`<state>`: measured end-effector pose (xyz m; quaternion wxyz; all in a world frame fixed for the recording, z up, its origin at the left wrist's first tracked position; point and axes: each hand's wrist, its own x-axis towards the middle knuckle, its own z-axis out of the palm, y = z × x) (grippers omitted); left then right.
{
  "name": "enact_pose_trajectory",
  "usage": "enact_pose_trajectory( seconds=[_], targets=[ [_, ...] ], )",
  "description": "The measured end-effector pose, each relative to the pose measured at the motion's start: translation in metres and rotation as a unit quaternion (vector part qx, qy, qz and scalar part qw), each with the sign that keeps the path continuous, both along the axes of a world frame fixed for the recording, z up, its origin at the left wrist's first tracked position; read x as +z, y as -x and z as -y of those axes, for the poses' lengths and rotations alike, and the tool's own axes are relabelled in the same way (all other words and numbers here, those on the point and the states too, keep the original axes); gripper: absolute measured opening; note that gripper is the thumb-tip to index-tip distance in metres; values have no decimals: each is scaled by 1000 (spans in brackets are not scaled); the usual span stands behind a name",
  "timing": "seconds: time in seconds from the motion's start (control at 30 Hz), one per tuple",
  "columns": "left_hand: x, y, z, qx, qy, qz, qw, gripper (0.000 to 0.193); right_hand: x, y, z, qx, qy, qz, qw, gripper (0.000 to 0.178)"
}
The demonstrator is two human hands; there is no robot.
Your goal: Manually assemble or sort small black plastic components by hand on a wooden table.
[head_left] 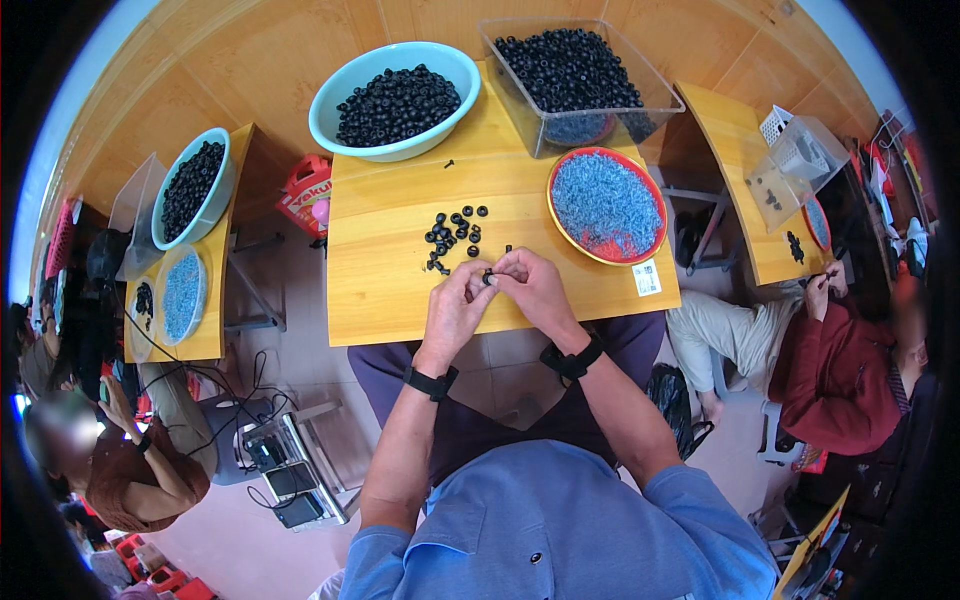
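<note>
Over the near edge of the wooden table (390,290), both hands meet at a small black ring-shaped part (488,278). My left hand (461,305) pinches it between thumb and fingertips. My right hand (537,292) also has its fingertips closed at the part; whether they grip something smaller is hidden. Just beyond the fingers lies a loose pile of similar black rings (459,232), with a few thin black bits among them. One small black piece (508,248) lies just beyond my right fingers. A red plate with a yellow rim (552,212), heaped with small blue pieces (605,200), stands to the right.
At the back stand a light-blue basin (322,125) and a clear plastic bin (560,133), both holding many black rings. A white label (648,278) is on the table's right corner. People work at side tables (215,340) left and right. A metal-framed stand with cables (290,470) is at lower left.
</note>
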<state>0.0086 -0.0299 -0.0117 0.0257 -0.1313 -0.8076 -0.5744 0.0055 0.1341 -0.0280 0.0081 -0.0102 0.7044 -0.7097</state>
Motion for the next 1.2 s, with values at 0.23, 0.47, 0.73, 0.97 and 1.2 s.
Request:
enact_pose_trajectory(
  seconds=[0.23, 0.47, 0.73, 0.97, 1.2],
  targets=[
    [6, 4, -3, 19, 76, -15, 997, 27, -3, 5, 1, 8, -32, -15, 999, 7],
    [-4, -10, -1, 5, 102, -57, 993, 21, -9, -8, 4, -26, -59, -18, 998, 7],
    [-16, -10, 2, 9, 141, -85, 986, 22, 2, -8, 5, 8, -41, -9, 999, 6],
    [-6, -5, 2, -11, 103, -58, 993, 30, 7, 1, 1, 17, -46, -10, 999, 7],
    [-3, -7, 0, 6, -16, -32, 999, 40, 57, 22, -41, 191, -229, 106, 949, 11]
  ],
)
